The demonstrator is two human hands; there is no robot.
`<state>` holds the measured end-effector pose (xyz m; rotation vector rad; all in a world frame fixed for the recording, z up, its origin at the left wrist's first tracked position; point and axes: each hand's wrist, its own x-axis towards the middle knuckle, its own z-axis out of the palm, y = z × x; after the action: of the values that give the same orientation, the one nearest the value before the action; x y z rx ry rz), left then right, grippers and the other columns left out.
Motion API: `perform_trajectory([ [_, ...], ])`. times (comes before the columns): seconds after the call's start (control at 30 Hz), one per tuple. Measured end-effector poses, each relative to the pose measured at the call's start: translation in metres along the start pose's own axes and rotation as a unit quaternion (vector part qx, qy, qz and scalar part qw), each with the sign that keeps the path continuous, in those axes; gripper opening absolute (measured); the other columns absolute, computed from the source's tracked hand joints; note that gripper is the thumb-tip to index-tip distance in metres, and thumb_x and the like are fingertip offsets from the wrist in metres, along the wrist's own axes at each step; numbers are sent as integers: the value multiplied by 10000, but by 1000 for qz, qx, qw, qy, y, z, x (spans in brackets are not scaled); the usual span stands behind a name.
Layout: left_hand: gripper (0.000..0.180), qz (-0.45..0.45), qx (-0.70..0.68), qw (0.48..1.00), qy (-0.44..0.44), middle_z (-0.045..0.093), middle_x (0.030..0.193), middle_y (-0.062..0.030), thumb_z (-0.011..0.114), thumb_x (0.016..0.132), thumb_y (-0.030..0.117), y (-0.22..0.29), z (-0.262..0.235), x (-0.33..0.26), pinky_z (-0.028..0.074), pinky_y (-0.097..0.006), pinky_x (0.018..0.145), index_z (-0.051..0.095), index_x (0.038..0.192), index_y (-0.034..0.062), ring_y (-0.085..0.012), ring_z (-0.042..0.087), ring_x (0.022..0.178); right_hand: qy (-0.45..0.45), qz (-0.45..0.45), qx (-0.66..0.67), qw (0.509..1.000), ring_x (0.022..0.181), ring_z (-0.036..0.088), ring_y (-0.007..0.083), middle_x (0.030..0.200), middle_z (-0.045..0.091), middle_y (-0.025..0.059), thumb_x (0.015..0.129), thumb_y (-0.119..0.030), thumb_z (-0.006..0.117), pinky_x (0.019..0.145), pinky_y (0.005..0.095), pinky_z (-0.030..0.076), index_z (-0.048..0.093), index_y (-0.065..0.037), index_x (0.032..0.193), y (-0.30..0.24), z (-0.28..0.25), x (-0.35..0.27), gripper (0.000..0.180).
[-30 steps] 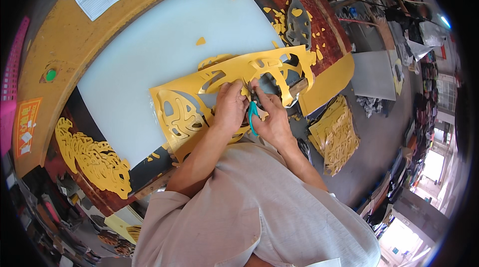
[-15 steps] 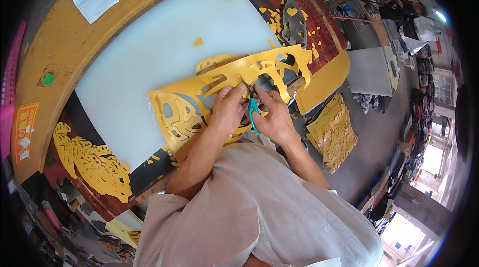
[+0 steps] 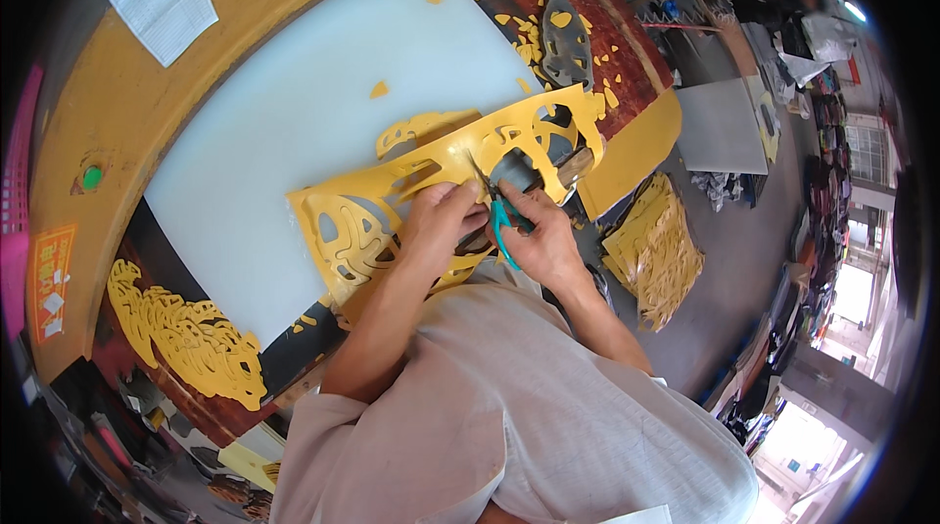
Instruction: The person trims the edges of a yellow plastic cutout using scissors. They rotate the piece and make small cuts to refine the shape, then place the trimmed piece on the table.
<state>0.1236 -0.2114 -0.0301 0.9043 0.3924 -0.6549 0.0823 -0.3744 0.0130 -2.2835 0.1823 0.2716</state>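
Note:
A yellow sheet with many cut-out openings (image 3: 367, 178) stretches across my lap and the near edge of the worktable. With thumb and fingers closed, my left hand (image 3: 438, 218) grips the sheet's near part around the middle. My right hand (image 3: 544, 238) is closed around scissors with teal handles (image 3: 507, 235). Their dark blades point up and away over the sheet, beside a large opening and close to my left fingertips. Whether the blades are cutting into the sheet is too small to tell.
A pale cutting board (image 3: 294, 122) covers the table beyond the sheet. Cut yellow pieces (image 3: 186, 333) lie heaped at left. Small scraps surround a grey cut-out piece (image 3: 565, 41) at the far right. Stacked yellow sheets (image 3: 654, 255) sit low to my right.
The scissors have shifted slightly, and more of their blades shows against the sheet. My right hand has turned a little and sits slightly lower. My left hand still grips the sheet.

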Motion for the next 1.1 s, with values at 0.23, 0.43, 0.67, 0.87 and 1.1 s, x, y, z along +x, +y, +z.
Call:
perform_trajectory([
  [0.23,325,189,583,783,107,767,1045,-176,646,994,237,89,-19,-30,571,-355,804,689,1172,-31,-243,751,878,3,5,-12,1000,917,667,354,1016,649,191,881,-185,744,843,420,550,672,-48,1394,-4,2,-7,536],
  [0.43,457,87,400,906,-103,737,1124,-131,707,869,200,84,-35,36,541,-356,925,656,1238,-65,-191,695,1017,13,-15,41,999,1068,664,360,1139,650,228,878,-160,745,945,405,529,625,-8,1437,5,12,-9,591],
  [0.67,447,-64,316,932,-167,732,1143,-101,719,933,187,79,-40,48,558,-294,890,637,1299,-56,-135,694,995,35,-49,73,996,982,656,253,1031,641,151,831,-74,818,904,347,524,616,7,1440,12,21,-10,647],
  [0.87,437,-122,163,969,-141,740,1120,-103,711,911,161,66,-40,46,587,-310,861,652,1291,-46,-169,719,961,29,-31,91,995,923,628,230,1001,629,129,826,-80,829,857,329,512,633,-6,1428,9,20,-9,637],
  [1.1,439,-103,118,980,-121,749,1159,-122,707,893,137,61,-32,41,589,-327,901,663,1289,-48,-189,728,990,-3,29,155,988,882,631,198,984,630,124,831,-103,831,800,312,514,644,-18,1422,1,11,-9,625],
])
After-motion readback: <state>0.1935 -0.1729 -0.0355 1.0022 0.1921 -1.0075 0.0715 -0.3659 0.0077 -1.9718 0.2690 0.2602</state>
